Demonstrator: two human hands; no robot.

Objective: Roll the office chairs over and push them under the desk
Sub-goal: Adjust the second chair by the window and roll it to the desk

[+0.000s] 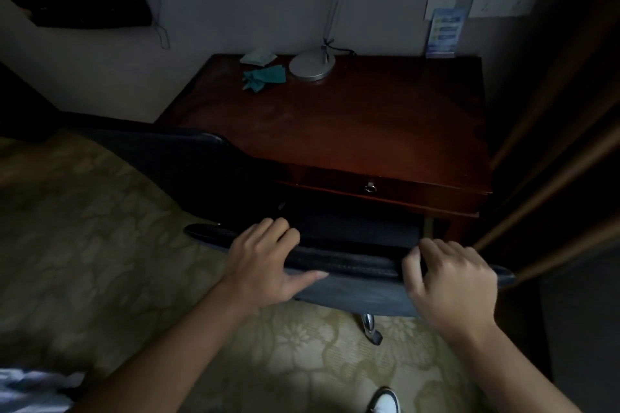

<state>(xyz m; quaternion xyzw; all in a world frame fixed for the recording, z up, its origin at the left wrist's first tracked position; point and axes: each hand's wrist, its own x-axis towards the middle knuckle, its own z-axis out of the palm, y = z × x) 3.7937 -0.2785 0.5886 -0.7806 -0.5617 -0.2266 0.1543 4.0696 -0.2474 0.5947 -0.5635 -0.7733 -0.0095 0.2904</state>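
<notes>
A dark leather office chair [352, 292] stands in front of a reddish-brown wooden desk [352, 121], its seat partly under the desk's front edge. My left hand [268, 258] grips the top of the chair's backrest, fingers over the far side and thumb on the near side. My right hand [449, 282] holds the same top edge further right, fingers curled over it. One chrome chair leg with a castor [370, 329] shows below the backrest. A second dark chair [161, 157] stands to the left of the desk, mostly in shadow.
The desk carries a lamp with a round silver base [312, 65], a teal cloth [263, 77] and a small packet [256, 55]. A drawer with a ring pull [370, 188] faces me. A dark wooden panel [553, 144] stands close on the right. Patterned carpet [100, 245] covers the floor.
</notes>
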